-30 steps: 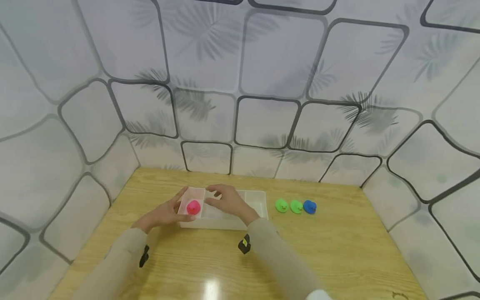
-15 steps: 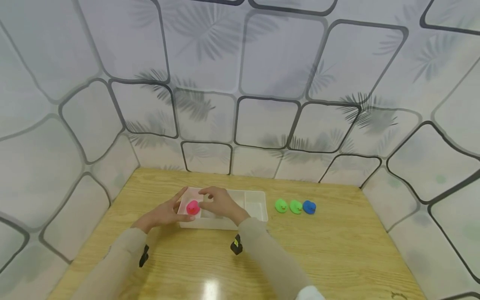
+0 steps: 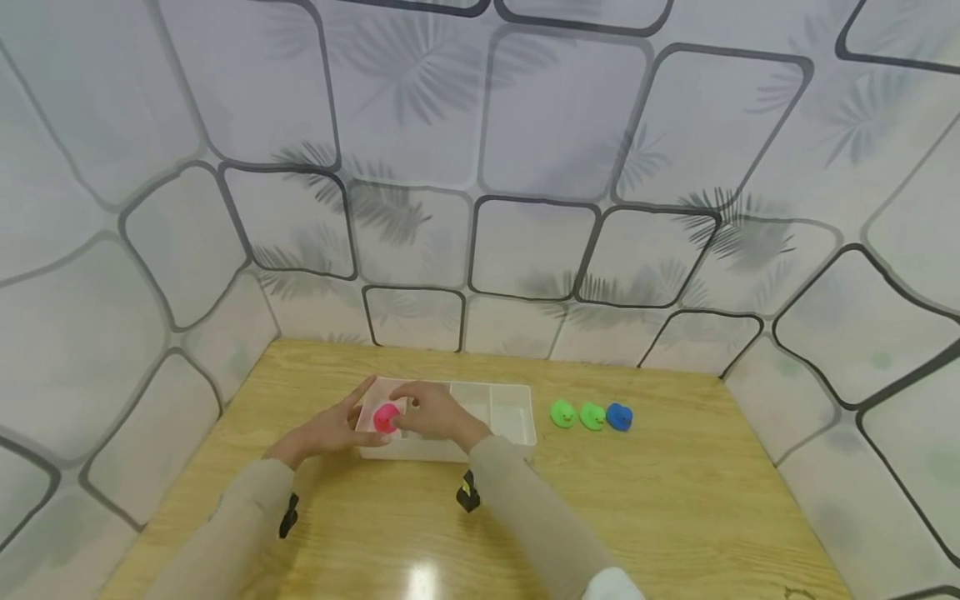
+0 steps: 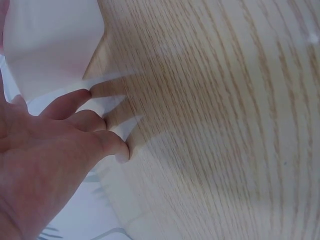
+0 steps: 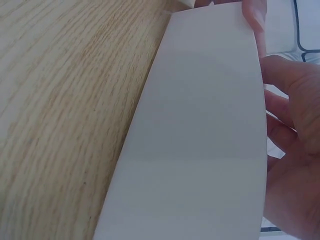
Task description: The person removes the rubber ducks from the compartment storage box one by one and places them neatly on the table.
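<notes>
A pink rubber duck sits in the leftmost compartment of a white divided box. My left hand holds the box's left end, thumb along the front rim and index finger at the back corner; its other fingers spread near the tabletop in the left wrist view. My right hand reaches into the box from the right. Its thumb overlaps the duck's right side, while the index finger arches above with a gap between them. In the right wrist view, the box's long front wall hides part of this hand.
Two green ducks and a blue duck stand in a row right of the box. The wooden table meets a patterned fabric wall at the back and sides.
My right hand has moved left and slightly down, from the second compartment to the pink duck. The left hand, the box and the ducks have stayed in place.
</notes>
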Demonstrator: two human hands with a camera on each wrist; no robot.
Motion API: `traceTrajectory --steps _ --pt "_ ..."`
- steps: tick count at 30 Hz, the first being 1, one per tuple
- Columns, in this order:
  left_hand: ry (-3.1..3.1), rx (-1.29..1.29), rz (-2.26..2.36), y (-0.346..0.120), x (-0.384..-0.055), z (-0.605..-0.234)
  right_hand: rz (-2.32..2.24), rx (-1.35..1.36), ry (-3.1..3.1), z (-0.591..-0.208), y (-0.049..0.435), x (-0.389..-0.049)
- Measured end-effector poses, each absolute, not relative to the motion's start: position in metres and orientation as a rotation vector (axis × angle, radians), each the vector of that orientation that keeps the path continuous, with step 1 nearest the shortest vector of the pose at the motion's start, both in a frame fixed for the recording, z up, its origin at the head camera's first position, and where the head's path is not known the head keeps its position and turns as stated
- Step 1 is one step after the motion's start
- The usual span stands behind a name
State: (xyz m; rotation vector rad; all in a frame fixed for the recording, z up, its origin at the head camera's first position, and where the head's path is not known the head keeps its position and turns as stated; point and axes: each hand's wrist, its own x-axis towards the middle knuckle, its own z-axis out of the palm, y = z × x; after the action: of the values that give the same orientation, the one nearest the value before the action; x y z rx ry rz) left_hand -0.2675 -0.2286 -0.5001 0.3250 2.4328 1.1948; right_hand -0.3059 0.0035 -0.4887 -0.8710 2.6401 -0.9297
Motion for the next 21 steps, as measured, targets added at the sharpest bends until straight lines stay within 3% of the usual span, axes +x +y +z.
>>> traceTrajectory --steps 21 --pt "2.42 0.319 1.211 -0.229 -0.266 -0.5 -0.619 -0.863 2.817 -0.494 -0.019 -0.307"
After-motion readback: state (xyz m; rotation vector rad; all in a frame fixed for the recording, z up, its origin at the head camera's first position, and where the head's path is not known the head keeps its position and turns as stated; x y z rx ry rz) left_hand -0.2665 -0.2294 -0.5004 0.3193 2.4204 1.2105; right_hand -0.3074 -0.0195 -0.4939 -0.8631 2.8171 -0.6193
